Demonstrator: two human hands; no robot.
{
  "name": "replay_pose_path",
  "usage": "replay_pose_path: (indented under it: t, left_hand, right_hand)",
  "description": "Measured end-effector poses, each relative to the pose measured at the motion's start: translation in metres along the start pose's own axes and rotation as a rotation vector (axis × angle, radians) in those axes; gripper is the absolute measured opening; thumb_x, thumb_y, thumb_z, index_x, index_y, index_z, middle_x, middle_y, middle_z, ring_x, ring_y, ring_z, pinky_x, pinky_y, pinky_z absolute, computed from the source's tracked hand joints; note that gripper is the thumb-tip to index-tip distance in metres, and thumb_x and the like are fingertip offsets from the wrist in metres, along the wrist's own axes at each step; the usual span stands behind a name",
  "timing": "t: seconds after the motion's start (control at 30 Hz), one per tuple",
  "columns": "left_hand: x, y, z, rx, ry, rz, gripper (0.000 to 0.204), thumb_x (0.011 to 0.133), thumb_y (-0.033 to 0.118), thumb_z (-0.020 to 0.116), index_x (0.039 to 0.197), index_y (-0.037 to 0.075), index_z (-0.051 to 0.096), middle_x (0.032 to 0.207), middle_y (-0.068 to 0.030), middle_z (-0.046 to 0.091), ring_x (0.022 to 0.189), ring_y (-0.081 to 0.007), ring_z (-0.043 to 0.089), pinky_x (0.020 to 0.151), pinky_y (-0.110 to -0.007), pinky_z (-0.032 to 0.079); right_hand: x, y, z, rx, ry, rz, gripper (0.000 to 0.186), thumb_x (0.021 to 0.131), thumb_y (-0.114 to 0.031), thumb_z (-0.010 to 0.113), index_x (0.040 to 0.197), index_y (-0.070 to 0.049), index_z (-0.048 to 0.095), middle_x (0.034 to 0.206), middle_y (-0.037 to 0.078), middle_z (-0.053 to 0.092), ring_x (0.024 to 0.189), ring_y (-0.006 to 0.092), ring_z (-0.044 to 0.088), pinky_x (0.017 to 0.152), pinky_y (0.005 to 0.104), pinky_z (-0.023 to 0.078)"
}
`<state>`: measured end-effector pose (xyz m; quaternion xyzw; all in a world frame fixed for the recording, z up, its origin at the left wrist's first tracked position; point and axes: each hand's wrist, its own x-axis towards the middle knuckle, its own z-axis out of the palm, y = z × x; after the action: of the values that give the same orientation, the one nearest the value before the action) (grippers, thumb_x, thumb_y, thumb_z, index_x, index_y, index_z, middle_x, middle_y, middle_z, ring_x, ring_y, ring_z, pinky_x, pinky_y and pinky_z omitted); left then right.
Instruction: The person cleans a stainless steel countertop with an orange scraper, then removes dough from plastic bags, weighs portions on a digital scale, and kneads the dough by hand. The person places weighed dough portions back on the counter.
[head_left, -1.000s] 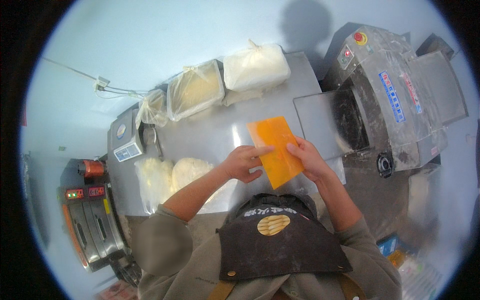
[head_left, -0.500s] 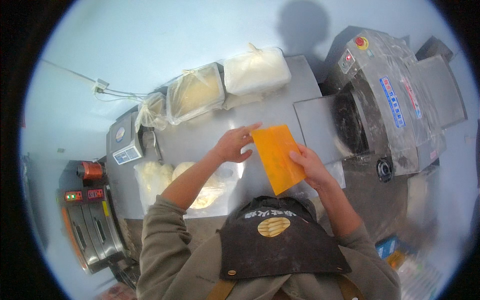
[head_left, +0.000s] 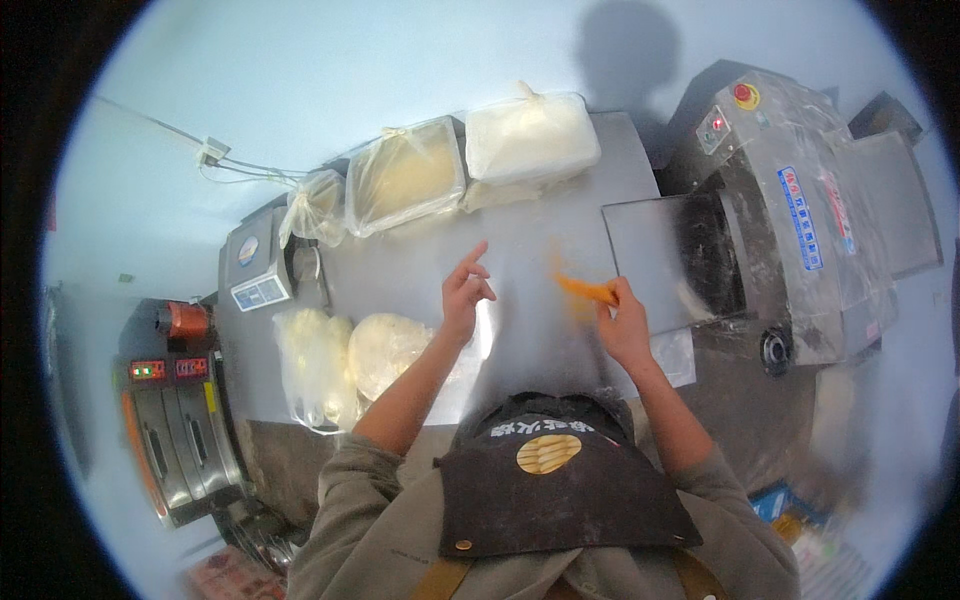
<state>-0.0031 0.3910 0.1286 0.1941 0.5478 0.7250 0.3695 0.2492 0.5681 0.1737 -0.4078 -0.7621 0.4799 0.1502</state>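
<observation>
My right hand (head_left: 622, 322) grips an orange dough scraper (head_left: 585, 290), a flat plastic sheet now turned nearly edge-on above the metal table (head_left: 400, 270); its lower part is smeared by motion. To the left, my left hand (head_left: 466, 292) hovers over the table with its index finger stretched out and nothing in it. Nearest to that hand is a round pale dough lump (head_left: 385, 345) under clear plastic. Beside the lump sits a plastic bag (head_left: 312, 360) with more pale dough.
Along the wall stand a white bagged tub (head_left: 532, 140), a clear tub of yellowish contents (head_left: 405, 178), a small tied bag (head_left: 318, 208) and a scale (head_left: 255, 265). At the right is a large metal machine (head_left: 775, 200) with a feed tray (head_left: 645, 240). An oven (head_left: 185, 440) stands lower left.
The dough scraper has turned from facing me broadly to nearly edge-on in my right hand. My left hand has come away from it, to the left. The view has shifted slightly.
</observation>
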Motion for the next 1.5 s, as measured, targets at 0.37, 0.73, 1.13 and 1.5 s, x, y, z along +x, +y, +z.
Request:
replay_pose_path:
  t: [0.37, 0.73, 1.13, 1.5]
  left_hand:
    - [-0.071, 0.051, 0.045, 0.817, -0.563, 0.507, 0.039, 0.075, 0.038, 0.083, 0.095, 0.008, 0.070, 0.157, -0.0280, 0.050, 0.085, -0.0275, 0.072, 0.075, -0.036, 0.057]
    - [-0.092, 0.073, 0.067, 0.988, -0.863, 0.620, 0.047, 0.067, 0.021, 0.085, 0.109, 0.010, 0.067, 0.156, -0.0203, 0.053, 0.082, -0.0276, 0.072, 0.071, -0.038, 0.059]
    - [-0.099, 0.079, 0.070, 0.957, -0.934, 0.638, 0.041, 0.068, 0.020, 0.083, 0.104, 0.008, 0.067, 0.155, -0.0190, 0.054, 0.080, -0.0278, 0.070, 0.068, -0.040, 0.057]
    - [-0.099, 0.090, 0.087, 0.839, -0.959, 0.652, 0.025, 0.065, 0.023, 0.084, 0.074, 0.009, 0.064, 0.147, -0.0215, 0.062, 0.070, -0.0258, 0.070, 0.061, -0.035, 0.055]
  right_hand:
    - [0.025, 0.026, 0.021, 0.445, 0.071, -0.560, 0.033, 0.083, 0.005, 0.078, 0.090, -0.007, 0.048, 0.123, 0.014, 0.064, 0.130, 0.0337, 0.061, 0.110, 0.0430, 0.047]
    - [0.027, 0.012, 0.022, 0.542, 0.009, -0.577, 0.034, 0.081, 0.000, 0.081, 0.087, -0.007, 0.048, 0.118, 0.014, 0.070, 0.122, 0.0337, 0.066, 0.103, 0.0409, 0.051]
    - [0.015, 0.002, 0.022, 0.603, 0.001, -0.646, 0.026, 0.084, -0.001, 0.078, 0.088, -0.008, 0.054, 0.111, 0.013, 0.069, 0.120, 0.0327, 0.065, 0.103, 0.0420, 0.050]
    - [0.001, -0.005, 0.022, 0.863, -0.009, -0.580, 0.017, 0.090, 0.000, 0.072, 0.088, -0.008, 0.057, 0.106, 0.012, 0.067, 0.121, 0.0332, 0.063, 0.105, 0.0439, 0.049]
